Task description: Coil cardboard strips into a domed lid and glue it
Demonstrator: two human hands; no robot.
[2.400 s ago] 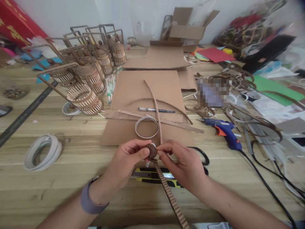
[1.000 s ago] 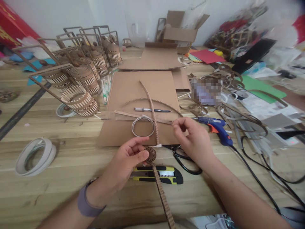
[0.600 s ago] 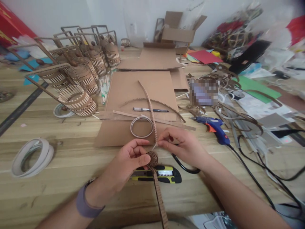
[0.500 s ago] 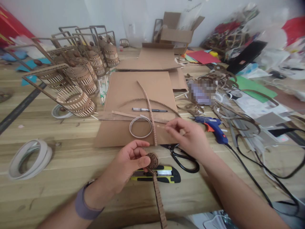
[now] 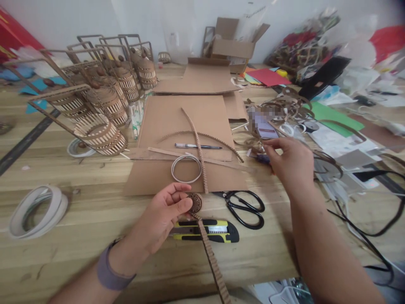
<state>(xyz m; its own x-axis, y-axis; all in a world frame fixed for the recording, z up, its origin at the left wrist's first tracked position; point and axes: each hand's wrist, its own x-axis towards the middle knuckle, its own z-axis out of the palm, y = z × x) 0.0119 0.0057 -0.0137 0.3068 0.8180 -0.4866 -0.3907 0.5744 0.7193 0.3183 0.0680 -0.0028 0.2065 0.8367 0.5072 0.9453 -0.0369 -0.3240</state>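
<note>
My left hand [image 5: 163, 211] pinches a small tight coil [image 5: 196, 204] of brown corrugated cardboard between thumb and fingers. From the coil a loose corrugated strip [image 5: 210, 253] trails down past the table's front edge. Below it on the table lies a yellow-and-black utility knife [image 5: 232, 232]. My right hand [image 5: 292, 164] hovers at the right, thumb and forefinger brought together; whatever they may hold is too small to make out. It covers most of the blue glue gun [image 5: 262, 158]. Black-handled scissors [image 5: 248, 207] rest between the two hands.
Cardboard sheets [image 5: 158, 177] carry a pen [image 5: 199, 146], a tape ring [image 5: 172, 171] and corrugated strips [image 5: 204, 169]. Several cardboard-and-stick lanterns [image 5: 110, 139] stand back left. White tape rolls [image 5: 60, 207] lie left. Curled brown strips [image 5: 294, 97] and a black cable [image 5: 348, 219] crowd the right.
My right hand has moved right, away from the scissors to over the glue gun. My left hand and the coil have shifted slightly left and up.
</note>
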